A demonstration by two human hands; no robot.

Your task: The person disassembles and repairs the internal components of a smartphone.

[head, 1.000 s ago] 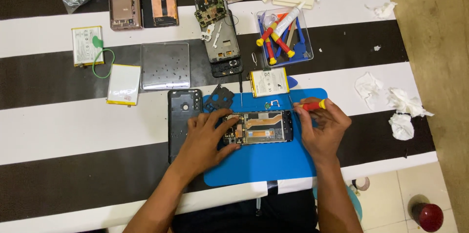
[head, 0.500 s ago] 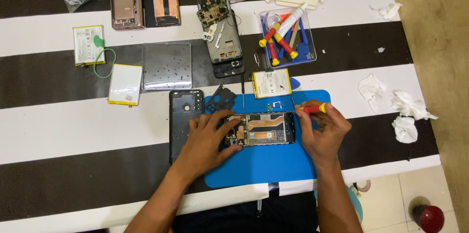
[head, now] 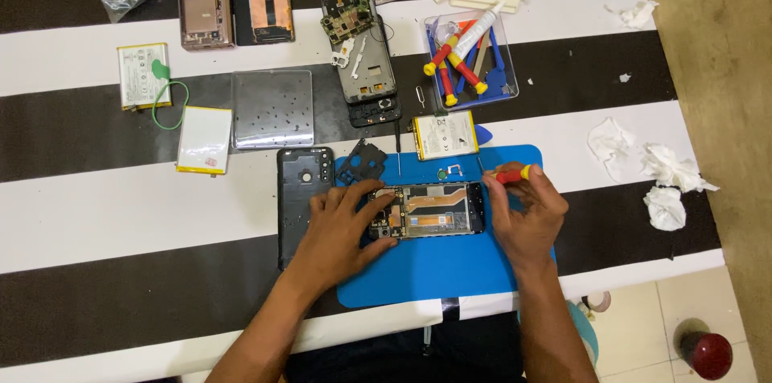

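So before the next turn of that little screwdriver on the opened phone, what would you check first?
1. Opened phone lies flat on the blue mat: ok.
2. Left hand steadies the phone's left end: ok.
3. Right hand grips the red and yellow screwdriver: ok.
4. Screwdriver tip seated in a screw: cannot tell, too small.
5. Loose battery lies apart from the phone, above it: ok.
6. Removed screws kept safe: cannot tell.
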